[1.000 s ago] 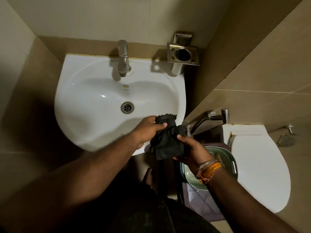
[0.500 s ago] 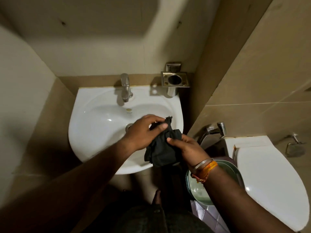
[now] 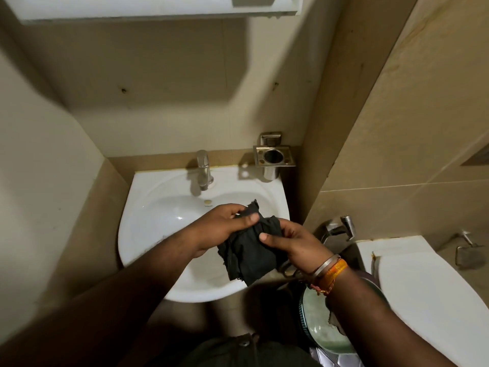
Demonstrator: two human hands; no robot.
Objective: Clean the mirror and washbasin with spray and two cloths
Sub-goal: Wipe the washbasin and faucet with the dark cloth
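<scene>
A crumpled black cloth (image 3: 250,254) hangs over the front right of the white washbasin (image 3: 148,221). My left hand (image 3: 219,229) pinches its upper edge between thumb and fingers. My right hand (image 3: 293,243) grips its right side, thumb on top. The basin has a chrome tap (image 3: 203,169) at its back and a drain hidden behind my left hand. A white frame or shelf edge (image 3: 158,9) shows at the top; no mirror glass, spray bottle or second cloth is in view.
A steel tumbler holder (image 3: 272,158) is fixed to the wall right of the tap. A wall tap (image 3: 340,229) sticks out at the right. Below it stand a green bucket (image 3: 325,332) and a white toilet (image 3: 428,292). Tiled walls close in on both sides.
The view has tilted upward, so the basin sits lower in frame and the white edge at the top appeared. Both hands keep hold of the black cloth and have shifted slightly over the basin.
</scene>
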